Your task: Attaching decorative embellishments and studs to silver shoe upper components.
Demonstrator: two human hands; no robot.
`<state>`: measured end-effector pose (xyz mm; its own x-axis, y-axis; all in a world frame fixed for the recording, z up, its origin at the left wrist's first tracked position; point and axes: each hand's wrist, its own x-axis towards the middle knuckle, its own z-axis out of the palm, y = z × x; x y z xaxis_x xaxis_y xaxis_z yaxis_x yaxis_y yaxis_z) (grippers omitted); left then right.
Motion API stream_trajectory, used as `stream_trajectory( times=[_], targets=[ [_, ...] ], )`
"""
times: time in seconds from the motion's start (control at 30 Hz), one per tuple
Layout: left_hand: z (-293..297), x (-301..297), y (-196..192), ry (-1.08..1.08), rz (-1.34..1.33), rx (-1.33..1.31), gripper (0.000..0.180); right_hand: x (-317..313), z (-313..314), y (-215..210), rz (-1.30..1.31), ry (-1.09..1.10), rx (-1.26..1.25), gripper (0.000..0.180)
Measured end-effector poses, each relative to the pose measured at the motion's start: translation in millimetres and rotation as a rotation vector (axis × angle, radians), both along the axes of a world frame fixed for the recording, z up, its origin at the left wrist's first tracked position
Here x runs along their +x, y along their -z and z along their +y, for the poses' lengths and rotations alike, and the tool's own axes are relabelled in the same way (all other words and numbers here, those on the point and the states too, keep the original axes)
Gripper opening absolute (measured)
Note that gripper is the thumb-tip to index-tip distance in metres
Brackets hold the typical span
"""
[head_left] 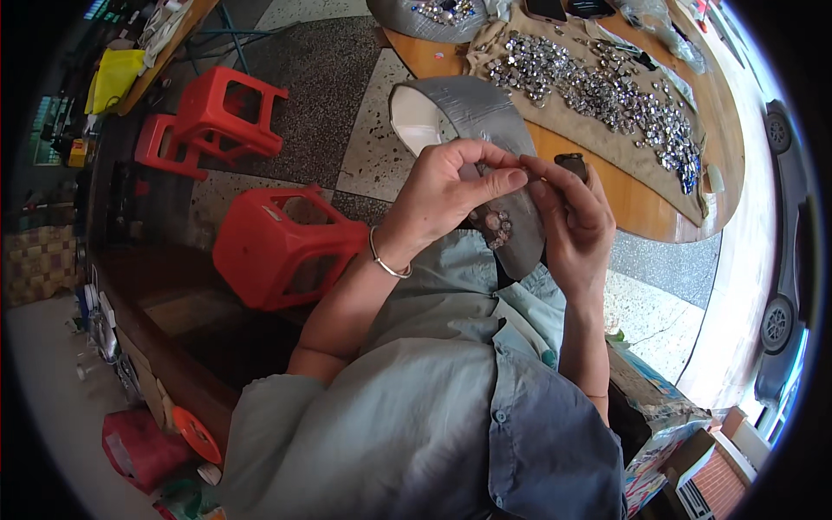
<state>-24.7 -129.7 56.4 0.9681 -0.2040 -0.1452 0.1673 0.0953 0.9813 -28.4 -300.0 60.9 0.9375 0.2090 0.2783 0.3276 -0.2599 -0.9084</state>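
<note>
Over the grey curved panel (485,104) across my lap, both hands meet at the fingertips. My left hand (442,186), with a bracelet (387,262) at its wrist, is closed in a pinch of thumb and forefinger. Against it, the fingers of my right hand (579,225) are bent together too. Whatever lies between the fingertips is too small to make out. A dark rounded object (569,162) shows beside the right fingers; its kind is unclear. Below the hands, a cluster of clear and pinkish rhinestones (497,225) sits on the panel.
On the wooden table (637,195) ahead, a brown cloth (598,130) carries many loose silvery stones (598,82), some blue. Another grey panel (403,19) with stones lies at the far edge. Red plastic stools (269,247) stand to my left. A patterned box (650,399) is at my right.
</note>
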Motion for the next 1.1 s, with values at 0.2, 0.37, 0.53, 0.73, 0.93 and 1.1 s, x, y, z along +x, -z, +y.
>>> stream_trajectory(
  times=[0.2,0.37,0.53,0.73,0.93,1.1],
  targets=[
    [-6.2,-4.0,-2.0,-0.134,-0.087,-0.048,0.018,-1.9,5.1,2.4,0.035,0.066,0.145,0.019],
    [-11.5,-6.6,6.8,-0.221,-0.285,-0.024,0.017,-8.3,7.9,-1.1,-0.009,0.102,0.122,0.018],
    [-12.4,-10.3,10.6,-0.241,-0.244,-0.075,0.017,-10.5,11.1,0.3,-0.14,0.129,0.095,0.019],
    [-4.0,-8.2,-0.2,-0.114,-0.227,0.04,0.017,-7.8,7.7,4.6,-0.373,0.214,-0.103,0.023],
    [-8.0,-14.1,5.2,-0.171,-0.182,-0.183,0.016,-5.9,5.7,10.1,-0.639,0.261,-0.245,0.029],
    [-8.2,-14.8,9.4,-0.173,-0.24,-0.191,0.019,-7.6,6.0,-0.7,-0.616,0.253,-0.259,0.029]
  ],
)
